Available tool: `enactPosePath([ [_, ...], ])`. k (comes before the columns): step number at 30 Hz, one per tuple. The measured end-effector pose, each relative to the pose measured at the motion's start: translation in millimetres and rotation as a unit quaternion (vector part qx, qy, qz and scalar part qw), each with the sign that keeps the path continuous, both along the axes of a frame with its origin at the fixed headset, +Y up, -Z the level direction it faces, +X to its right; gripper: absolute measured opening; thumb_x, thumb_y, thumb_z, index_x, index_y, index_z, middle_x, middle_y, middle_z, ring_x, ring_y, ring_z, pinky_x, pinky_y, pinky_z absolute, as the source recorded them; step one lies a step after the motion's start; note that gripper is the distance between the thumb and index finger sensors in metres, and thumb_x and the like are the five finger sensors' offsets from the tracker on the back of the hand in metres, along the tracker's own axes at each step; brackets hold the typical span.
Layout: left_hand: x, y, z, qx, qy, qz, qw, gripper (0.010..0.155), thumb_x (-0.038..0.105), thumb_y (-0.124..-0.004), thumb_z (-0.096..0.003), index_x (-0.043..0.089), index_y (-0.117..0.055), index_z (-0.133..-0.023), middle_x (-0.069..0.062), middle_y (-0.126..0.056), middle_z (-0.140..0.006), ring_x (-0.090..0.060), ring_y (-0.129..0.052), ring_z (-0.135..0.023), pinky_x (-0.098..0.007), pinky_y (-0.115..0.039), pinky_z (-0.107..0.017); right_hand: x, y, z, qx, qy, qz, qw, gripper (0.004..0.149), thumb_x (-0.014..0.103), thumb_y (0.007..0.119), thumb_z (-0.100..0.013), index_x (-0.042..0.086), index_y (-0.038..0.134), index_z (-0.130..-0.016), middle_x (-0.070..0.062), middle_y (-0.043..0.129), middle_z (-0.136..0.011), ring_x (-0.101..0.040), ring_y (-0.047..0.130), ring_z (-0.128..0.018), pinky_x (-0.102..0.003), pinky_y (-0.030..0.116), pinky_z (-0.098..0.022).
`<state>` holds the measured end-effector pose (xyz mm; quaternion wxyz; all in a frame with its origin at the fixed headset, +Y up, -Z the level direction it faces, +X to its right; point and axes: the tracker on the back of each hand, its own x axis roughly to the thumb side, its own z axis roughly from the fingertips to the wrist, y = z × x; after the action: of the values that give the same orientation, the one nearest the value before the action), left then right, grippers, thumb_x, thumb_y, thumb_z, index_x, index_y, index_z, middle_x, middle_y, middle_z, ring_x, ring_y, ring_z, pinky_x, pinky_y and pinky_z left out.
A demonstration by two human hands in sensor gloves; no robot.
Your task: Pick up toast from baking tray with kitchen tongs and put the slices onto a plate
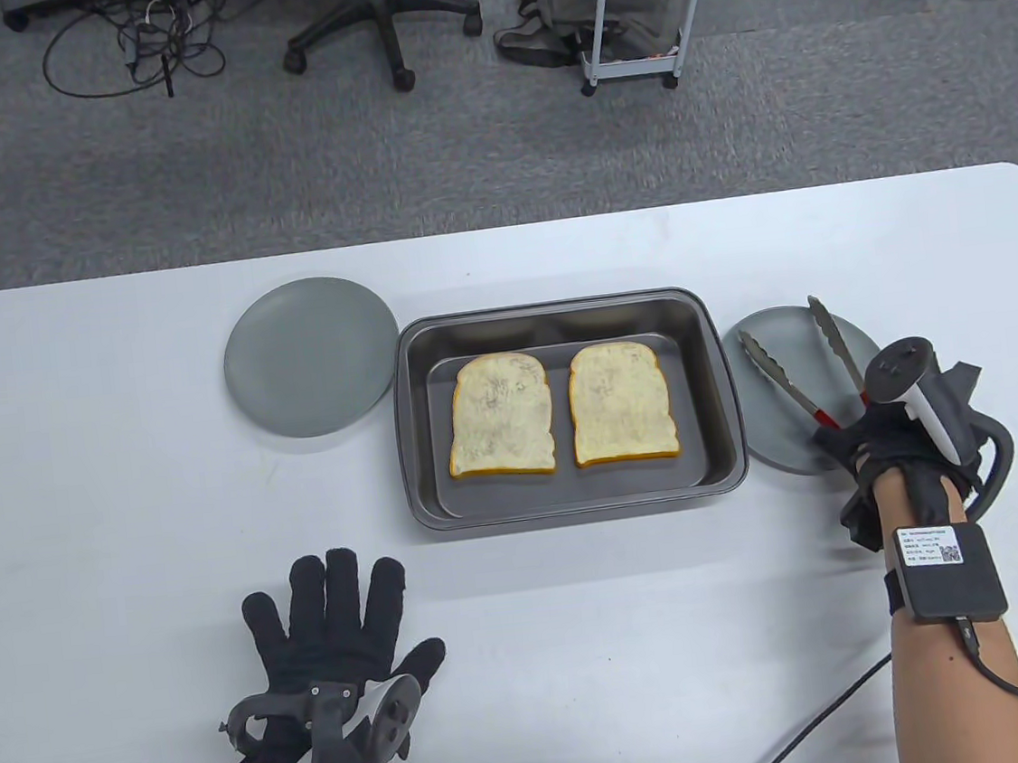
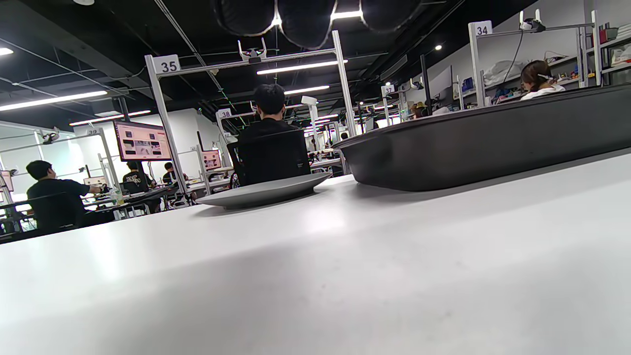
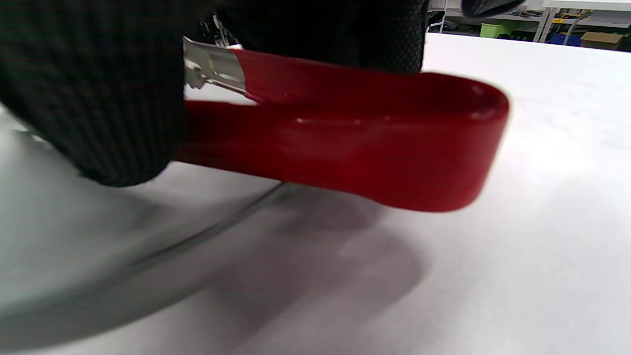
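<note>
In the baking tray (image 1: 575, 493) both toast slices, left slice (image 1: 500, 414) and right slice (image 1: 622, 401), lie flat side by side, so nothing is transferred yet. Left plate (image 1: 311, 355) bare, touching the tray's left edge. Tongs (image 1: 798, 365) rest splayed on the right plate (image 1: 775, 444); right hand (image 1: 888, 442) curls round their red handle (image 3: 365, 153), so the pickup looks underway. Left hand (image 1: 334, 618) lies flat on the table (image 1: 75, 491), fingers spread, idle. Both transfers remain.

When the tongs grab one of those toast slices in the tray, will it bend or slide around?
The left toast slice looks thick with a firm crust edge, so it probably stays fairly stiff. It lies flat on the smooth metal baking tray, so it may slide before the tongs get a pinch. It likely weighs little.
</note>
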<state>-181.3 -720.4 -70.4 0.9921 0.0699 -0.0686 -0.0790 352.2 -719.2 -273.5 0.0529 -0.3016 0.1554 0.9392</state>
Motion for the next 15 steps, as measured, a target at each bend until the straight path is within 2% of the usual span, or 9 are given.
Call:
enactPosePath([
  [4, 0.5, 0.0, 0.2, 0.003, 0.002, -0.001, 1.0, 0.086, 0.081, -0.05, -0.041, 0.036, -0.034, -0.113, -0.011, -0.039, -0.123, -0.047, -0.039, -0.113, -0.082, -0.032, -0.071, -2.2, -5.4, -2.0, 0.0, -0.003, 0.009, 1.0, 0.089, 0.06, 0.096, -0.03, 0.018, 0.067, -0.103, -0.011, 0.076, -0.098, -0.037, 0.072, -0.093, -0.073, 0.047, -0.073],
  [8, 0.9, 0.4, 0.5, 0.006, 0.0, 0.001, 1.0, 0.086, 0.081, -0.05, -0.0411, 0.036, -0.035, -0.113, -0.011, -0.04, -0.123, -0.047, -0.04, -0.113, -0.082, -0.032, -0.071, -4.5, -5.1, -2.0, 0.013, -0.007, 0.018, 1.0, 0.083, 0.059, 0.096, -0.032, 0.017, 0.072, -0.099, -0.011, 0.08, -0.094, -0.037, 0.075, -0.09, -0.072, 0.051, -0.072],
  [15, 0.8, 0.9, 1.0, 0.011, 0.0, 0.008, 1.0, 0.086, 0.08, -0.05, -0.0413, 0.036, -0.035, -0.113, -0.011, -0.04, -0.123, -0.047, -0.04, -0.113, -0.082, -0.032, -0.071, -0.3, 13.5, 7.5, 0.08, -0.036, -0.042, 0.995, 0.079, 0.056, 0.09, -0.036, 0.012, 0.068, -0.098, -0.016, 0.076, -0.094, -0.041, 0.074, -0.088, -0.07, 0.057, -0.069],
])
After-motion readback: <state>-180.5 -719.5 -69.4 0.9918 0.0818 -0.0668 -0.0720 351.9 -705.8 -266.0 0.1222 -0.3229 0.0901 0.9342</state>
